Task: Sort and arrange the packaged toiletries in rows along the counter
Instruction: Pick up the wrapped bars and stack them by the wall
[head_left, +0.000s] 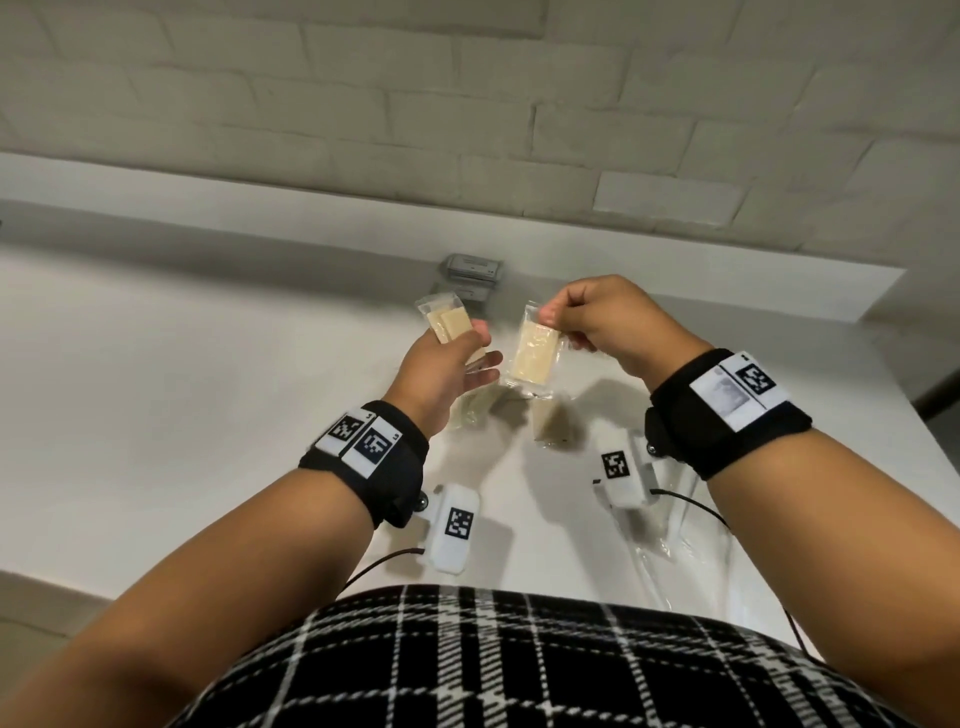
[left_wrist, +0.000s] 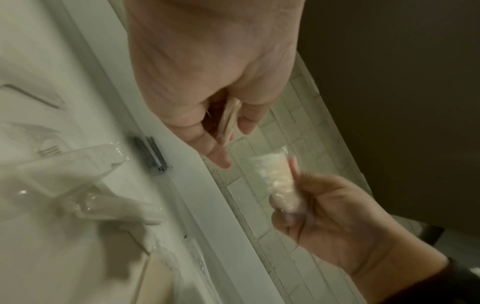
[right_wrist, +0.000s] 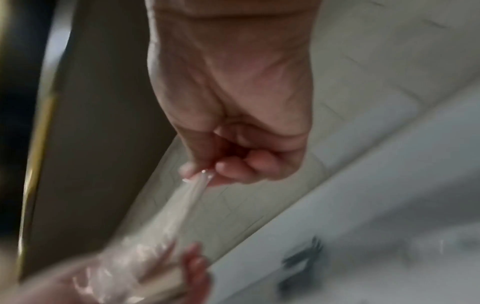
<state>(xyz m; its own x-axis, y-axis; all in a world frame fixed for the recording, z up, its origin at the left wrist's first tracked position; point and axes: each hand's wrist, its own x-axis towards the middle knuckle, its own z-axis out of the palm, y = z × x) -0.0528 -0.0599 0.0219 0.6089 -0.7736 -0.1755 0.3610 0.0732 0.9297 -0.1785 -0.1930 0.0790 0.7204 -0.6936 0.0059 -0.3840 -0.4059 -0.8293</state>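
Above the worktop (head_left: 208, 364), the right hand (head_left: 602, 325) pinches one packet's (head_left: 530, 358) top edge (hanging below the fingertips); the left hand (head_left: 441, 364) grips two stacked packets (head_left: 447, 325).

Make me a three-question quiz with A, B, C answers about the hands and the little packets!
1. Where are the grey packets?
A. at the wall
B. in the left hand
C. on the person's lap

2. What colour are the bars inside the held packets?
A. blue
B. cream
C. red

3. How does the right hand hold its packet?
A. flat on the palm
B. pinched by the top edge
C. not at all

A: they lie on the counter by the wall.
B: both hands' bars look cream.
B: the packet dangles from the fingertips.
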